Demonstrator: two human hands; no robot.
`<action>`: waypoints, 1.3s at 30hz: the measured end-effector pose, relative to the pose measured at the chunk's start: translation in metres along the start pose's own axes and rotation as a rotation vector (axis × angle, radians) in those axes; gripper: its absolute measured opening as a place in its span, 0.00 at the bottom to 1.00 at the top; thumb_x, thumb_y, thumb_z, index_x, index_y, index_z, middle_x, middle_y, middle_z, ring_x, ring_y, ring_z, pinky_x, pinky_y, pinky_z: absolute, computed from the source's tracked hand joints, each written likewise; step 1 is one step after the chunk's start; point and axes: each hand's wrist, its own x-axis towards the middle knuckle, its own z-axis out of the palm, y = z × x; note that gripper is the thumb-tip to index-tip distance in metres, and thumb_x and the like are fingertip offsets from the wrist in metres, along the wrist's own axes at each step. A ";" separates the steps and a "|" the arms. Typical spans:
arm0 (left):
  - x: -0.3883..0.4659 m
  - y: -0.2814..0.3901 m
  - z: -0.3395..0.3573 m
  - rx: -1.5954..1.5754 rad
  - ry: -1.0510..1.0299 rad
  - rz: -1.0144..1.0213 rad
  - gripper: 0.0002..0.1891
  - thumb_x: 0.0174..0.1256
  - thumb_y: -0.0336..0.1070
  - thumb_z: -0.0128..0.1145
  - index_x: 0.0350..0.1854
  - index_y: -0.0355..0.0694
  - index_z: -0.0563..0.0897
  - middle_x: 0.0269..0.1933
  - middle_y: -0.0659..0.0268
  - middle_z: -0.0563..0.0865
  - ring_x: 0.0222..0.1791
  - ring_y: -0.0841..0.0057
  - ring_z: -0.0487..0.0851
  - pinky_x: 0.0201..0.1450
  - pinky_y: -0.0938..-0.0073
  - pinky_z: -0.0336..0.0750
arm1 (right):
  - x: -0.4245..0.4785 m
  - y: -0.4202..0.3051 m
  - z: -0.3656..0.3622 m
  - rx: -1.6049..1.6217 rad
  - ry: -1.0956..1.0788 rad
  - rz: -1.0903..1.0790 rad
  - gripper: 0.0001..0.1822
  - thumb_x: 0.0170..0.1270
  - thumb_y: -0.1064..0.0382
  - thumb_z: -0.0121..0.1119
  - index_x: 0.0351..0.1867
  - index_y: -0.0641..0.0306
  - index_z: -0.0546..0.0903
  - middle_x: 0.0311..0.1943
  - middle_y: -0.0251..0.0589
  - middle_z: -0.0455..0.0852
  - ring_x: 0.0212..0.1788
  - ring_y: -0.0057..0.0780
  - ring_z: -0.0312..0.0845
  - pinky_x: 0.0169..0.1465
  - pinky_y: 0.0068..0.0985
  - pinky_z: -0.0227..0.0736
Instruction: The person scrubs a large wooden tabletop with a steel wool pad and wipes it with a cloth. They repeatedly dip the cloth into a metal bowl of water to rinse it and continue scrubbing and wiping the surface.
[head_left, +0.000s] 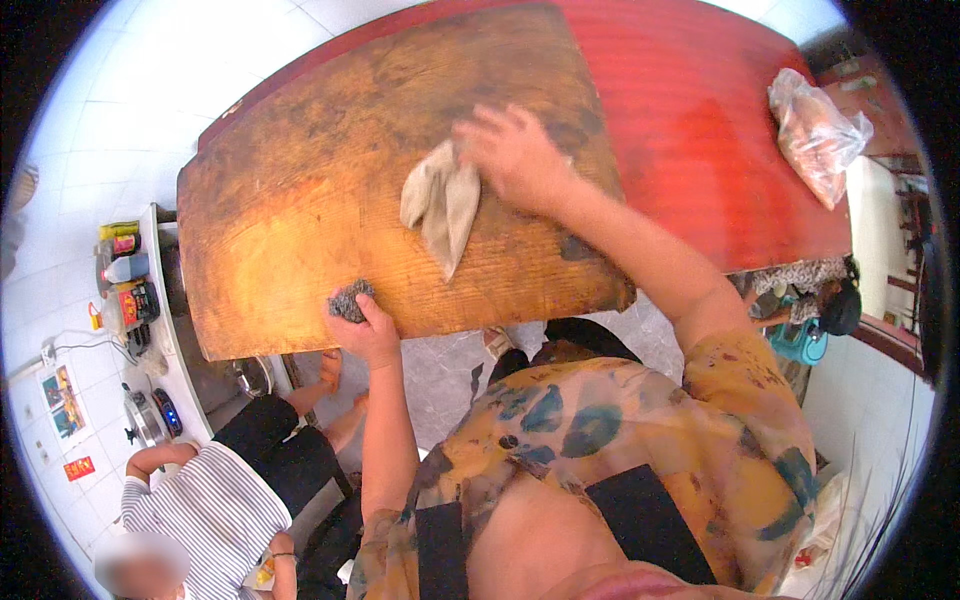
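My left hand (367, 330) grips a grey metal scouring pad (351, 300) at the near edge of a large wooden board (300, 180). The board's surface is pale yellow-brown at the left and dark-stained at the far side and right. Farther in, my right hand (517, 161) lies over a beige cloth (442, 195), fingers spread and blurred by motion. Part of that cloth is hidden beneath the hand. The rest trails over the board towards me.
Beneath the board is a red tabletop (675, 135), bearing a clear plastic bag (817, 135) with something inside. At the lower left a person in a striped shirt (202, 502) sits near a counter (176, 330) with bottles (127, 268). A teal container (799, 341) stands below right.
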 end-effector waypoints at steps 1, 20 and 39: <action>-0.001 0.000 0.002 -0.009 0.002 0.004 0.22 0.62 0.41 0.56 0.53 0.29 0.74 0.48 0.47 0.79 0.49 0.52 0.78 0.54 0.59 0.71 | 0.015 0.025 0.006 -0.077 0.073 0.054 0.13 0.59 0.60 0.56 0.46 0.46 0.82 0.61 0.34 0.77 0.68 0.43 0.64 0.68 0.52 0.56; 0.000 -0.009 -0.004 0.171 -0.014 0.109 0.23 0.64 0.43 0.59 0.50 0.27 0.74 0.45 0.45 0.80 0.47 0.48 0.78 0.50 0.55 0.71 | -0.055 0.103 0.007 0.181 0.158 0.108 0.21 0.54 0.76 0.47 0.49 0.65 0.82 0.52 0.48 0.84 0.55 0.47 0.79 0.61 0.34 0.72; 0.005 0.001 -0.009 0.035 -0.038 0.092 0.22 0.59 0.45 0.61 0.46 0.32 0.74 0.40 0.48 0.80 0.42 0.49 0.78 0.43 0.52 0.70 | -0.131 -0.127 -0.183 0.996 0.723 1.105 0.14 0.61 0.73 0.54 0.49 0.66 0.80 0.45 0.36 0.84 0.45 0.23 0.79 0.51 0.23 0.74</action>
